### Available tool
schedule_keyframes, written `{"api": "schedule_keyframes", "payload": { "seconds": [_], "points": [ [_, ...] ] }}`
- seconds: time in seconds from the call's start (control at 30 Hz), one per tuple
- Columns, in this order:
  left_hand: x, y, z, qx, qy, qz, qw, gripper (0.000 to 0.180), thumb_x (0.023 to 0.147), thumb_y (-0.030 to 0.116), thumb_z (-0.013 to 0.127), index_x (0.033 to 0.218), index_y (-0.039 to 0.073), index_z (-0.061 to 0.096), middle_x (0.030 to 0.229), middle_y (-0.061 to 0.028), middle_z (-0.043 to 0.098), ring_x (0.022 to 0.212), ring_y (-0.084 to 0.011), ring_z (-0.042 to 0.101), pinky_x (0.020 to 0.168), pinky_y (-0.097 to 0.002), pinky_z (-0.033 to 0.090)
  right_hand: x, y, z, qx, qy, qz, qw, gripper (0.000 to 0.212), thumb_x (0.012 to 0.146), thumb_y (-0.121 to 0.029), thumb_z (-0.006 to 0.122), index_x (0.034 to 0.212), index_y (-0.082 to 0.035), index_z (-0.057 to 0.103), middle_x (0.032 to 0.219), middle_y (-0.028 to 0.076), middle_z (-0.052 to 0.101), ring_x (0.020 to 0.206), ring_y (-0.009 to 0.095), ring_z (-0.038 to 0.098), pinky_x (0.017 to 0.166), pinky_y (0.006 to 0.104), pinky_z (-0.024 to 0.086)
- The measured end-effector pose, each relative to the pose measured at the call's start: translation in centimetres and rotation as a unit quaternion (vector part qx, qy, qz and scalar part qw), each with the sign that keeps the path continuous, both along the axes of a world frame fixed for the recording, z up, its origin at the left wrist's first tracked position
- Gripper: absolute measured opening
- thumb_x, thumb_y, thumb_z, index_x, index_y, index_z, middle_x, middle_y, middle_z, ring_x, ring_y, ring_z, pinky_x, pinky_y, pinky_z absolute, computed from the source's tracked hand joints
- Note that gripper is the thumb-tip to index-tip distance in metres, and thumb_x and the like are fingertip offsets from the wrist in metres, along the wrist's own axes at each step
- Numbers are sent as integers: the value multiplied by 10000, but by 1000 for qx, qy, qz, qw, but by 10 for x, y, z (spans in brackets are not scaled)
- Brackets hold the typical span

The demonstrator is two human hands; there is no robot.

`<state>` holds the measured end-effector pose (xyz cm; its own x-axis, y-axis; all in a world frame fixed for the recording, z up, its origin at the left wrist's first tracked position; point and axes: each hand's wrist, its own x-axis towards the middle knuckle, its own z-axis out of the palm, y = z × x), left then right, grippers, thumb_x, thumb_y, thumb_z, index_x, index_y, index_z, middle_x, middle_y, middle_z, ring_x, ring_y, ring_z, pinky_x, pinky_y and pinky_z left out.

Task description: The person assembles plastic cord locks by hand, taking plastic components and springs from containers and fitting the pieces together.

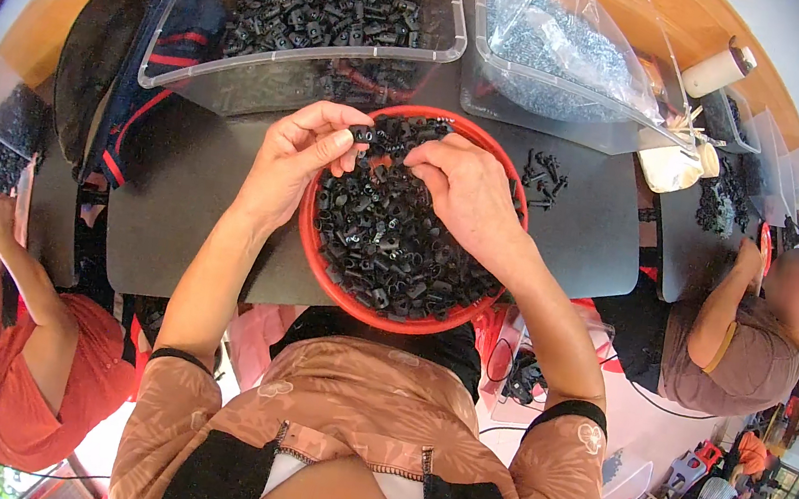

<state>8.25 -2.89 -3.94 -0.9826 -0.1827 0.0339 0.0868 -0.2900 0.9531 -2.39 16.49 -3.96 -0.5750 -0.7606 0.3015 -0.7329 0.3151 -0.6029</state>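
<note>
A round red basin (310, 256) is filled with small black plastic parts (385, 248). Over its far left rim, my left hand (307, 149) pinches a small black plastic part (364, 134) between thumb and forefinger. My right hand (468, 190) reaches over the far right of the basin, its thumb and forefinger pressed together. Whatever sits between those fingertips is too small or hidden to name. Both hands are a short way apart, above the heap of parts.
Beyond the basin stand a clear bin (304, 53) of black parts and another clear bin (579, 112) of small silvery pieces. Loose black parts (544, 180) lie on the dark table (587, 244). A dark bag (146, 65) rests left. Co-workers sit left (67, 357) and right (745, 346).
</note>
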Motion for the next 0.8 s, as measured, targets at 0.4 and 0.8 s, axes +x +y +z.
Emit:
{"api": "schedule_keyframes", "payload": {
  "seconds": [0.4,0.8],
  "points": [
    [1,1,-1,-14,-5,-13,1000,222,898,183,605,1068,40,619,854,-13,609,729,-69,536,666,-210,435,4,-16,4,103,66,6,992,167,768,-114,656,926,-63,669,819,130,586,741,348,605,665,438,490],
    [0,3,0,-15,-10,-3,1000,206,897,174,603,1055,42,621,784,13,576,726,-69,535,683,-212,438,10,-29,-2,149,155,-23,976,176,734,-199,703,750,-30,657,799,122,604,702,298,620,677,416,483]
  ]
}}
